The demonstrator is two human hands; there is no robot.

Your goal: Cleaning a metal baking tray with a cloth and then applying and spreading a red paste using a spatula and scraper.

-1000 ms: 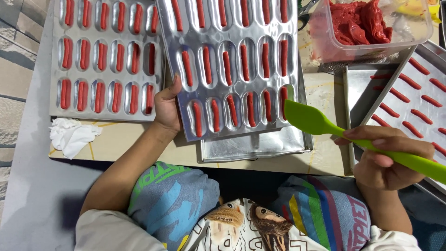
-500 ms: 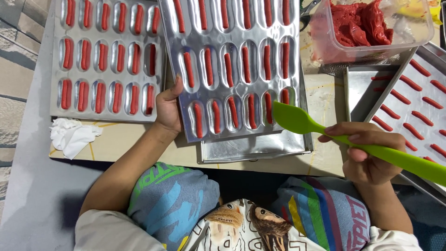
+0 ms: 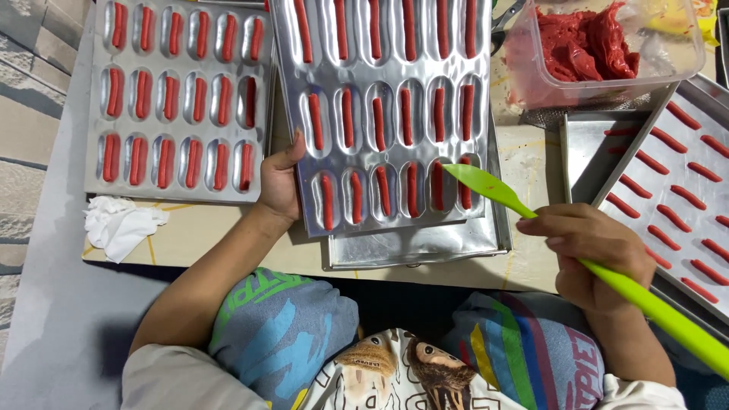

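Touching mould tray (image 3: 380, 114): spatula (image 3: 486, 186) tip

Your left hand (image 3: 279, 184) grips the near-left edge of the middle metal mould tray (image 3: 380, 114), thumb lying on its upper face. Its oval wells hold strips of red dough. That tray rests on a plain baking sheet (image 3: 418, 244) whose rim shows beneath it. Your right hand (image 3: 588, 254) is closed round a green spatula (image 3: 577, 254), right of the tray; the blade tip sits over the tray's near-right wells. Left of the tray lies another filled mould tray (image 3: 178, 99), with a crumpled white tissue (image 3: 118, 225) near it. Beyond the tray's right corner stands a clear tub of red dough (image 3: 600, 49).
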